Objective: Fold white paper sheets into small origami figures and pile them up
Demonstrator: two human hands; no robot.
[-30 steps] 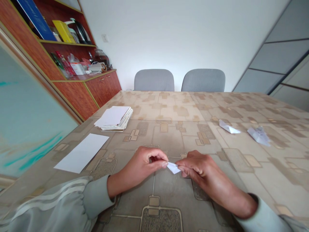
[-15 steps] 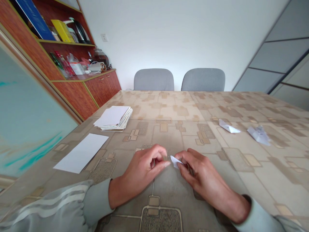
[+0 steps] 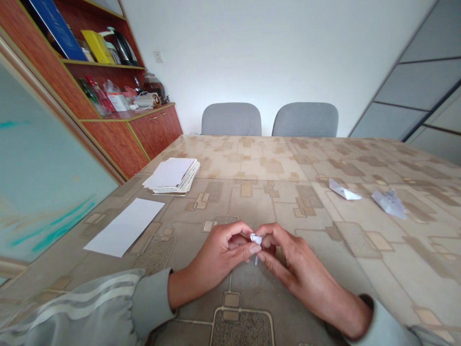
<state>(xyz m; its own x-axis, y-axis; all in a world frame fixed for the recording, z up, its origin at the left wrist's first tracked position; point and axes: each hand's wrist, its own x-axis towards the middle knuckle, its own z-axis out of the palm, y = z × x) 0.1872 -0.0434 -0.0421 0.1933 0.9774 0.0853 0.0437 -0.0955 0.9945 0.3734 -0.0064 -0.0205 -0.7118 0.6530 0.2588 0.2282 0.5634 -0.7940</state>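
Brought left hand point(image 3: 216, 250) back onto folded paper point(image 3: 257, 239) at 9 o'clock; exposed narrow end point(image 3: 256, 260) toward 6 o'clock.

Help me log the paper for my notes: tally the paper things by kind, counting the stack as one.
Paper stack: 1
Loose flat sheet: 1
Folded papers lying at the right: 2
Small folded paper held in the fingers: 1
Total: 5
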